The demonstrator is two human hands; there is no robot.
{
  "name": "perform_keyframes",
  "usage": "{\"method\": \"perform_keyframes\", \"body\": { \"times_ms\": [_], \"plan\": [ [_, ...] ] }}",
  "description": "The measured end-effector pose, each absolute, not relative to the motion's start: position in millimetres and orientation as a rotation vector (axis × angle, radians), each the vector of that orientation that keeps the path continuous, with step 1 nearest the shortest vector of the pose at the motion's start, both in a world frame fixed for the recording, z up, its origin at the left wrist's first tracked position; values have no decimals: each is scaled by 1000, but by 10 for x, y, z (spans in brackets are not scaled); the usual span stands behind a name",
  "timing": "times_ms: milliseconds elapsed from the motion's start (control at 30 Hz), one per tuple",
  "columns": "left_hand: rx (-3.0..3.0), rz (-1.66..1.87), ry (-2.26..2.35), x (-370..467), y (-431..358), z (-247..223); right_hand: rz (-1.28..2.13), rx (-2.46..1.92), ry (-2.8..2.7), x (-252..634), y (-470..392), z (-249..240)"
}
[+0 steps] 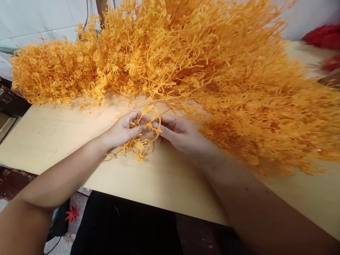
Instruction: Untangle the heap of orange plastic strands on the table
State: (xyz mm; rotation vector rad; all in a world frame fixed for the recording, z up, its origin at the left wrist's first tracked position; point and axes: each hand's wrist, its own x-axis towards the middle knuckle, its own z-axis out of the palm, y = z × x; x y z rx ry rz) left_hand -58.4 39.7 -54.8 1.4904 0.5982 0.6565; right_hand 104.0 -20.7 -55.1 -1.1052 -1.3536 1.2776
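Between both hands, just above the table, is an orange plastic flower piece (pixel 141 144) with thin curling strands and a spoked, star-like centre. My left hand (pixel 130 126) pinches its strands between thumb and fingers from the left. From the right, my right hand (pixel 177 131) is closed on the same piece, thumb on top and fingertips partly hidden behind it. A looped strand stands up between the two hands. Right behind them rises a large heap of similar orange pieces (pixel 148 60), spreading far to the left and right.
The pale wooden table (pixel 159 187) runs across the view, its front edge close to my black-clothed lap (pixel 124 226). Red material (pixel 322 37) lies at the far right. A red star-shaped piece (pixel 72 214) is low on the left. Dark packaging (pixel 12 95) stands at the left edge.
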Motion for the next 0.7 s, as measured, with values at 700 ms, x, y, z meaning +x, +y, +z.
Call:
{"method": "perform_keyframes", "body": {
  "times_ms": [700],
  "plan": [
    [1604,297,659,-600,347,-365,1461,-1003,-1031,1000,-242,-541]
  ]
}}
